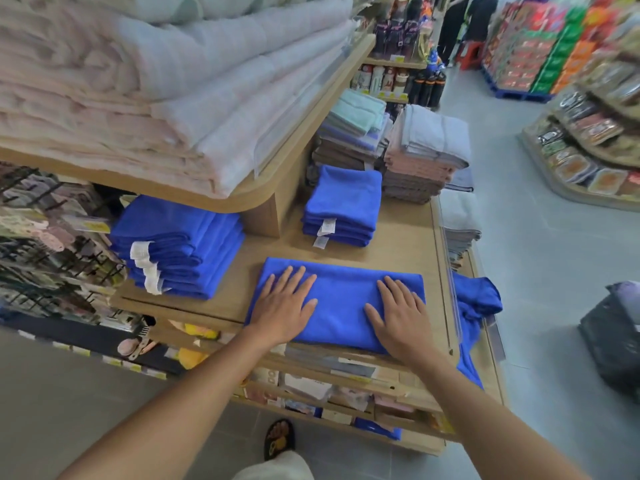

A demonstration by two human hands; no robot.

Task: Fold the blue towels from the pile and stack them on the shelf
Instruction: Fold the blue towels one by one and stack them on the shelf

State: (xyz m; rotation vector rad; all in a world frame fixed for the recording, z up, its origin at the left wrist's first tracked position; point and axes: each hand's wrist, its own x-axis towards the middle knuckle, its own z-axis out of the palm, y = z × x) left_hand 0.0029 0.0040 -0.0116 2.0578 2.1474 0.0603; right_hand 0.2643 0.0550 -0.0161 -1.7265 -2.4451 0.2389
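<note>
Left hand (pixel 284 306) and right hand (pixel 398 317) lie spread flat on the towel (pixel 341 299) at the shelf (pixel 408 244) front edge. Bare wood shows toward twelve o'clock, then a stack (pixel 341 206). The pile (pixel 476 299) overhangs at three.

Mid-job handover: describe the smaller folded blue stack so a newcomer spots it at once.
Start at the wooden shelf where the left hand and right hand press a blue towel flat. Directly behind that towel stands a short blue stack, beside the pink-grey towel pile. Unlike the larger blue stack at left with white bands, it shows two small white tags.
</note>
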